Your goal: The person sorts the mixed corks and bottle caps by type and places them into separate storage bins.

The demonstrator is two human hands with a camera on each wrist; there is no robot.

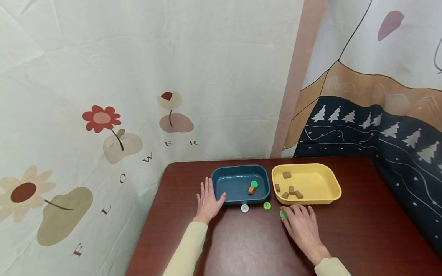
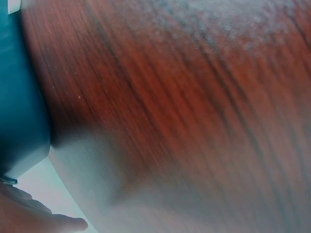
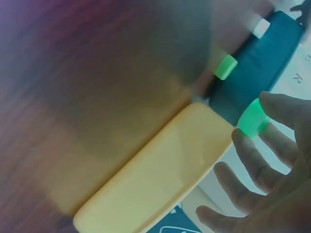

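My right hand pinches a green bottle cap between thumb and fingers, in front of the yellow tray. My left hand lies at the left end of the blue tray, fingers straight and thumb at its front rim; whether it presses the rim I cannot tell. Inside the blue tray are a green cap and an orange cap. On the table before it lie a white cap and another green cap.
Several brown corks lie in the left part of the yellow tray, which stands close beside the blue one. The dark red-brown table runs back to a printed cloth hanging behind and on both sides.
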